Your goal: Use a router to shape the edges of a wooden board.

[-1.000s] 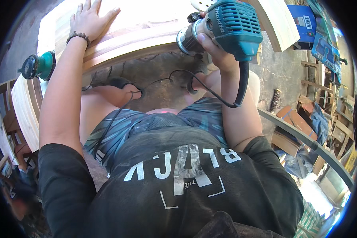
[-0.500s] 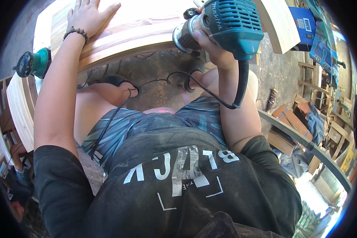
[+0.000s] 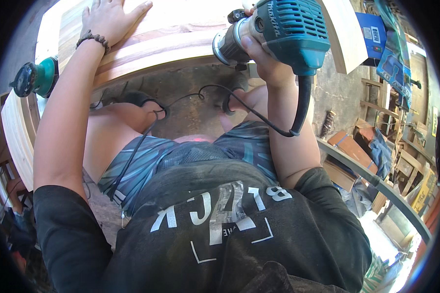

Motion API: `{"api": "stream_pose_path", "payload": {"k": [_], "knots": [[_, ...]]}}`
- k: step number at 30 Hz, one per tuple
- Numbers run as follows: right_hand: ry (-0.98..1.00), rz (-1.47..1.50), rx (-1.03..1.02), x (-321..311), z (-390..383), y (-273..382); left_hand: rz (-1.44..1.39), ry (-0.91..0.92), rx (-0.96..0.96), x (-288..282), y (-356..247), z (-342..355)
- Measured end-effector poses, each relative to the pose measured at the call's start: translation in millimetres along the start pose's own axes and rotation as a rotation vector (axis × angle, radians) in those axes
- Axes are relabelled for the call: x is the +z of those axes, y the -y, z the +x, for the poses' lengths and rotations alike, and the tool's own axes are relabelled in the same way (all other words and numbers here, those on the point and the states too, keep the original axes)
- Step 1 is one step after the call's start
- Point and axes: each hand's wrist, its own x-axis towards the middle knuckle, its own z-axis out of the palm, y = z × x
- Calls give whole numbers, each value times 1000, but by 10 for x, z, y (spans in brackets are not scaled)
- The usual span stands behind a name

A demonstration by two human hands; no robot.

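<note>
My left hand [image 3: 111,22] lies flat with fingers spread on a pale wooden panel [image 3: 181,36], near its left part. Gripped in my right hand [image 3: 268,62] is a teal trim router [image 3: 294,34], its silver base by the panel's near edge on the right. The router is tilted, with its teal motor end toward me and to the right. Its black cord [image 3: 302,105] hangs past my right forearm and loops toward my lap. Whether the bit touches the wood is hidden behind the base.
A teal and black sander [image 3: 36,78] stands at the left by my forearm. Thick pale boards [image 3: 22,139] are at the left, another wooden piece [image 3: 347,39] at the right. A blue box [image 3: 374,34] sits beyond it. A dark metal rail [image 3: 376,181] and wood scraps [image 3: 354,151] lie to my right.
The router and my right hand have shifted slightly to the right. My left hand stays flat on the panel. The whole view has moved a little.
</note>
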Motion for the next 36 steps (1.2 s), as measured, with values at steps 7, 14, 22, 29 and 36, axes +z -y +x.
{"api": "stream_pose_path", "payload": {"k": [7, 14, 22, 29, 36], "knots": [[5, -6, 8, -2, 64, -27, -15, 0, 15, 0, 21, 24], [4, 32, 19, 14, 183, -19, -16, 3, -5, 4, -3, 4], [0, 97, 38, 15, 375, -2, -9, -40, 25, 24, 10, -14], [-11, 156, 58, 13, 505, -12, -40, -46, 36, -47, -14, -1], [-39, 198, 74, 48, 651, -40, 93, -192, 85, 310, 179, 84]]}}
